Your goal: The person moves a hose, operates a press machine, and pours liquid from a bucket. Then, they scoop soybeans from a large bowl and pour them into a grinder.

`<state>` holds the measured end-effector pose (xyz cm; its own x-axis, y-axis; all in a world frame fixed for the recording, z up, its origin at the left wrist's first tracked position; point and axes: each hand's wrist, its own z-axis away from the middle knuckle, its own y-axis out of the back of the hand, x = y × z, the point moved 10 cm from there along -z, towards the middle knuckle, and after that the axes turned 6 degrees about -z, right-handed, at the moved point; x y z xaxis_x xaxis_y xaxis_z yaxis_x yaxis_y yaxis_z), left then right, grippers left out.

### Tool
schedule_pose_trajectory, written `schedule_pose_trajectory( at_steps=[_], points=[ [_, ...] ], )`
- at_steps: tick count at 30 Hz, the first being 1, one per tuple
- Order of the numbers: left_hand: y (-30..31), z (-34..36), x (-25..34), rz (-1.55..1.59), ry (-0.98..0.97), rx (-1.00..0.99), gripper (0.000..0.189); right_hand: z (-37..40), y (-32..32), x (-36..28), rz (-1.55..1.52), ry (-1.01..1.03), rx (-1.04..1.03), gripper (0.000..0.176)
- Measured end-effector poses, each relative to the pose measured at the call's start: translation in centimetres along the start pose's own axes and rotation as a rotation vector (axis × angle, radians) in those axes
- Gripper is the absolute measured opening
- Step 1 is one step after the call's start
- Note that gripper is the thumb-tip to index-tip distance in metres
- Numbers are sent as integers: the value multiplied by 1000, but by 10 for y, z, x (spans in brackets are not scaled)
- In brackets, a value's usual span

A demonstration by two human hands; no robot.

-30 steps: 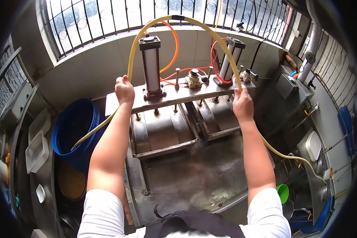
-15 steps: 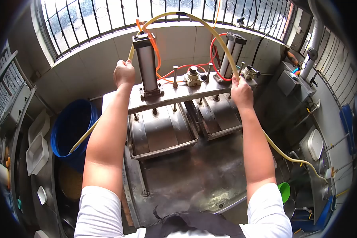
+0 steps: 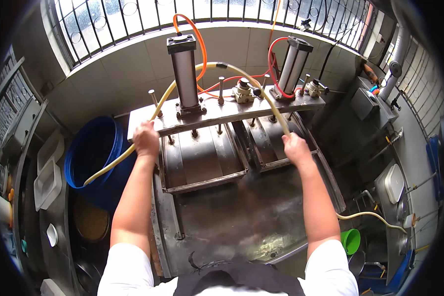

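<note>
Yellow hose (image 3: 202,65) held by both hands: left hand (image 3: 146,139) and right hand (image 3: 296,148) each closed round it. It arcs between them over the press (image 3: 222,112). Beyond the left hand its tail drops into a blue bucket (image 3: 91,153). Probably best done with firm grips, keeping the loop off the cylinders (image 3: 185,74) so it doesn't snag.

Barred window (image 3: 133,19) — tiled wall (image 3: 108,74)

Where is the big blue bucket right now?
In the head view the blue bucket sits on the left, beside the metal press and left of the left hand, with the end of the yellow hose hanging over it.
</note>
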<state>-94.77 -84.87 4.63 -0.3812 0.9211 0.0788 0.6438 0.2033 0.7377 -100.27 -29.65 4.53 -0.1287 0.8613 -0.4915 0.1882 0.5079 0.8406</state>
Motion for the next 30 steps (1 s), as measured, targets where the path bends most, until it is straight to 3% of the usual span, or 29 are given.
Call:
schedule_pose_trajectory(
  at_steps=[1, 4, 6, 9, 11, 13, 18, 20, 25, 27, 30],
  points=[
    [25, 10, -8, -144, 23, 33, 20, 6, -13, 7, -6, -4, -18, 39],
    [34, 15, -31, -100, -111, 138, 20, 21, -8, -2, -119, 49, 29, 37],
    [21, 9, -37, -114, -114, 15, 18, 28, 16, -16, -101, 40, 127, 36],
    [19, 10, -36, -139, -106, 41, 18, 26, 63, -39, -123, 183, 335, 36],
    [19, 11, -35, -144, -110, 7, 19, 28, 71, -47, -131, 155, 309, 32],
    [21, 9, -39, -166, -107, 8, 20, 20, 37, -25, 24, 23, 65, 29],
    [32, 4, -41, -197, -137, -18, 22, 44, -39, 4, -18, 38, -113, 32],
    [31, 3, -41, -224, -137, -40, 23, 46, -60, 8, -56, -48, -220, 36],
    [39, -4, -32, -94, -141, -60, 26, 9, -56, 10, 80, -215, -275, 45],
    [29, -6, -24, -99, -141, -158, 24, 1, -56, 3, 120, -259, -359, 46],
    [29, -7, -20, -71, -157, -117, 24, 15, -64, 3, 13, -332, -429, 46]
  ],
)
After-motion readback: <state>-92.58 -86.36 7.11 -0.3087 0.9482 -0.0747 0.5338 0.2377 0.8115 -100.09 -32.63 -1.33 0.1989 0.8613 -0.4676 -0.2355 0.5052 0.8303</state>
